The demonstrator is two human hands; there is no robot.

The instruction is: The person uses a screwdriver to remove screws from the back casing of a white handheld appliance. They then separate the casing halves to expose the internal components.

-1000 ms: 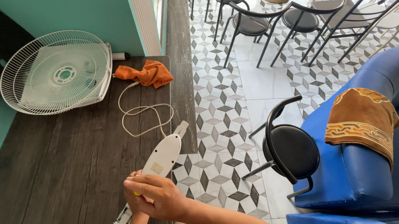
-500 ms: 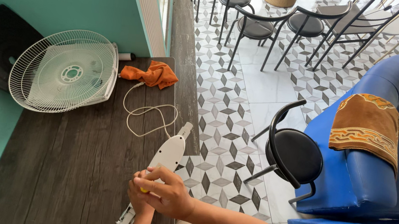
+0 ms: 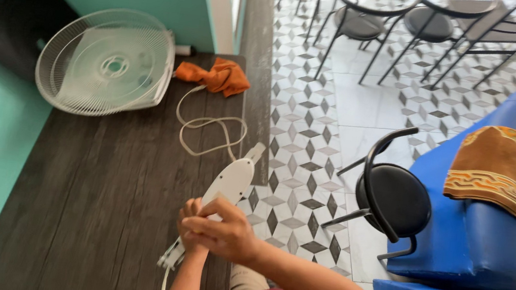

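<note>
Looking down on a dark wood-grain bench (image 3: pixel 90 197) running along a teal wall, with grey-and-white patterned floor tiles (image 3: pixel 310 138) to the right and black chairs (image 3: pixel 394 199) beyond. Sitting at lower centre of the frame, working on a white fan body (image 3: pixel 227 190), long and flat, lying at the bench's right edge. Gripping it with both hands: left hand (image 3: pixel 188 234) curled around its lower end, right hand (image 3: pixel 225 232) laid over the left, fingers pressed together on the casing; not possible to tell what the fingertips are pinching. Trailing from the upper end, a white power cord (image 3: pixel 208 126) looping toward an orange cloth (image 3: pixel 217 75) at upper centre. Resting at upper left, a white wire fan guard (image 3: pixel 108 63), leaning against a black panel (image 3: pixel 16 20). Judging by this, seemingly midway: fan taken apart, guard set aside, body in hand, nothing rejoined. Showing no packages, labels or signs; only a brown patterned cloth (image 3: pixel 501 169) draped over a blue sofa (image 3: pixel 485 255) at right.
</note>
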